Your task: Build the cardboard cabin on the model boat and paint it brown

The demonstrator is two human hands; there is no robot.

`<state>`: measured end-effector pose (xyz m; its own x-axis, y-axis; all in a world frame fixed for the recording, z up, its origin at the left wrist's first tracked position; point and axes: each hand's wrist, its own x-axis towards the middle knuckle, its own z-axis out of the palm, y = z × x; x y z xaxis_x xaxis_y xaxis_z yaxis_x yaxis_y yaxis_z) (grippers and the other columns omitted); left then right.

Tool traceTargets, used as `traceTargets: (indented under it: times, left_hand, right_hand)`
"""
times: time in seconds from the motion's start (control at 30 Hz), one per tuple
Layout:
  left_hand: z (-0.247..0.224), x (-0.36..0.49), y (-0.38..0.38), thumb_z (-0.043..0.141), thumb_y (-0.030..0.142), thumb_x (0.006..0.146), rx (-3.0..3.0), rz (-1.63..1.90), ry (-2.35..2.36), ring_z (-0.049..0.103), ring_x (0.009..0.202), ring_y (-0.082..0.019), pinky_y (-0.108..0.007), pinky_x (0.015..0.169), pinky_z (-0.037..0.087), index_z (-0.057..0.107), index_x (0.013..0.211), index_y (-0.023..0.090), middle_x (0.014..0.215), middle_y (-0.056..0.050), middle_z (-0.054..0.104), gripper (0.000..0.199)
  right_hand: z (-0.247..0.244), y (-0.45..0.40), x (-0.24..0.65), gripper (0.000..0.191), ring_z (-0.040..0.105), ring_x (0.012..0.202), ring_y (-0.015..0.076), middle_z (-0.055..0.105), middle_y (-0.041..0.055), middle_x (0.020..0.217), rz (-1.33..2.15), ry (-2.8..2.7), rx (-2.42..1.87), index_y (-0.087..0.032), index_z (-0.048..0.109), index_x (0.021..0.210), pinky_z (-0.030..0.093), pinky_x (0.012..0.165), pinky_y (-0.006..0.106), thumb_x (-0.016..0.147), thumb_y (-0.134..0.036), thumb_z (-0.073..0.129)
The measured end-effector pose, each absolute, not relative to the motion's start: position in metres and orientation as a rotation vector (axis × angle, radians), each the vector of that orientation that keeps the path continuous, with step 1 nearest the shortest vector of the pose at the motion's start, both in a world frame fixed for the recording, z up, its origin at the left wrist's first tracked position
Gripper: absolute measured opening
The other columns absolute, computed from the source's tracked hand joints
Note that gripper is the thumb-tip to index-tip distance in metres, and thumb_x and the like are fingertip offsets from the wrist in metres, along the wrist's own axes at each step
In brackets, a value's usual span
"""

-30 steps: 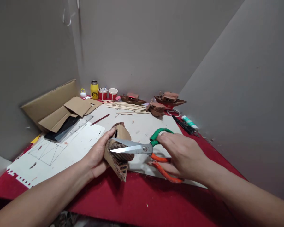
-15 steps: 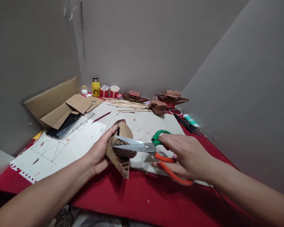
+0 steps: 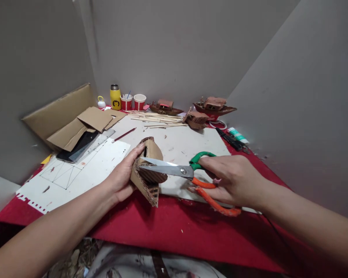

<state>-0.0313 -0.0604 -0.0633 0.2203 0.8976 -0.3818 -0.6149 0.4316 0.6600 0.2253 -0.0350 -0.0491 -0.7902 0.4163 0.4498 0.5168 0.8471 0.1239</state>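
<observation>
My left hand (image 3: pixel 124 170) grips a small folded cardboard piece (image 3: pixel 153 152) with corrugated ridges inside, held tilted over the table's front edge. Its thumb lies along the upper left side, beside a dark slot; the other fingers are mostly hidden behind. In my right hand (image 3: pixel 232 179) is a pair of scissors (image 3: pixel 183 171), with one green and one orange handle loop. The slightly parted blades point left, their tips at the cardboard piece's inner edge. Whether the blades touch it I cannot tell.
Several thin wooden sticks (image 3: pixel 159 119) lie behind, near brown model boats (image 3: pixel 214 106). Cardboard sheets (image 3: pixel 63 112) lean at left above a sheet with line drawings (image 3: pixel 60 177) and a pencil (image 3: pixel 124 135). A yellow bottle (image 3: pixel 115 98) and paper cups (image 3: pixel 139 102) stand at the back.
The camera view has tipped down a little, so the table sits higher in the picture. The scissors have shifted slightly right relative to the cardboard piece. Both hands keep their holds.
</observation>
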Motion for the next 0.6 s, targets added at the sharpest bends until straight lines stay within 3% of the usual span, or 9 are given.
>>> traceTargets:
  times: [0.13, 0.3, 0.6]
  left_hand:
    - [-0.063, -0.030, -0.060, 0.057, 0.038, 0.097, 0.401, 1.063, 0.817, 0.066, 0.060, -0.019, -0.033, 0.064, 0.060, 0.069, 0.114, 0.014, 0.071, -0.005, 0.072, 0.032]
    - [-0.067, -0.031, -0.060, 0.059, 0.041, 0.095, 0.446, 1.034, 0.819, 0.067, 0.060, -0.019, -0.030, 0.060, 0.059, 0.068, 0.120, 0.017, 0.071, -0.004, 0.072, 0.036]
    - [-0.070, -0.032, -0.060, 0.060, 0.040, 0.094, 0.519, 1.046, 0.844, 0.070, 0.063, -0.019, -0.028, 0.061, 0.057, 0.069, 0.121, 0.019, 0.080, -0.005, 0.076, 0.035]
  right_hand:
    - [-0.049, -0.035, 0.229, 0.041, 0.040, 0.042, 0.0125, 0.046, -0.0051, 0.052, -0.332, -2.622, -0.684, -0.024, 0.045, 0.071, 0.026, 0.045, 0.027, 0.098, -0.055, 0.051]
    - [-0.047, -0.036, 0.231, 0.041, 0.039, 0.042, 0.0127, 0.045, -0.0051, 0.052, -0.361, -2.636, -0.643, -0.025, 0.041, 0.069, 0.027, 0.045, 0.028, 0.101, -0.051, 0.047]
    - [-0.031, -0.038, 0.235, 0.040, 0.042, 0.045, 0.0133, 0.050, -0.0027, 0.053, -0.534, -2.678, -0.623, -0.024, 0.046, 0.070, 0.029, 0.046, 0.027, 0.103, -0.045, 0.041]
